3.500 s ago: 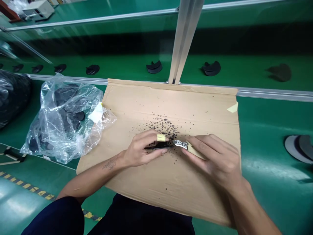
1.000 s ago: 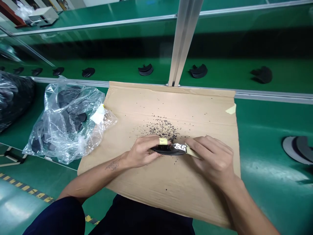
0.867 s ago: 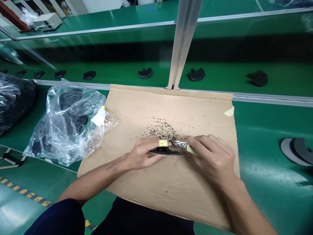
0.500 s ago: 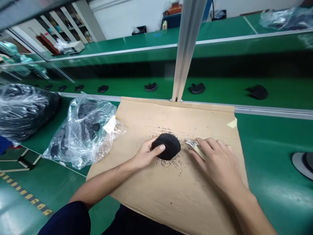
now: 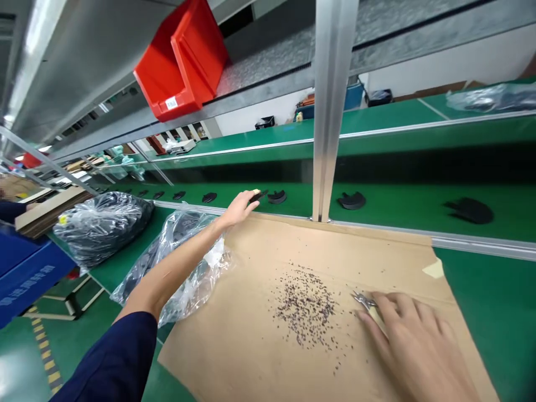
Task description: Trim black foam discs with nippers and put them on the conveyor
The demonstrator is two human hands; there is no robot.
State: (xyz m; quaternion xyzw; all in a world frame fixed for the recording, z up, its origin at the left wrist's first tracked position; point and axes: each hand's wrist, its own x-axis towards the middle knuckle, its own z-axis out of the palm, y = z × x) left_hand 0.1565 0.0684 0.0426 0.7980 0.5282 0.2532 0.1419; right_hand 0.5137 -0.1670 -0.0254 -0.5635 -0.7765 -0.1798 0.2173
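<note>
My left hand [image 5: 238, 210] is stretched out to the green belt behind the cardboard. A dark black piece [image 5: 261, 195] sits at its fingertips, pinched by thumb and fingers and seen almost edge-on. Just right of it lies a curved black part [image 5: 277, 196] on the belt. Low over the cardboard sheet [image 5: 234, 335], my right hand [image 5: 422, 335] is closed around small cutting pliers [image 5: 365, 301] with pale handles, jaws pointing left. Many tiny black scraps [image 5: 305, 307] are scattered on the cardboard left of the pliers.
Several more black parts [image 5: 352, 200] lie along the belt. A metal post [image 5: 329, 123] rises behind the cardboard. At left are a clear bag [image 5: 180, 279] and a full bag of black parts [image 5: 113, 223]. A red bin [image 5: 184, 61] sits overhead.
My left hand has carried the black piece from the middle of the cardboard to the belt, uncovering the scraps. The view has tilted up. My right hand still holds the pliers.
</note>
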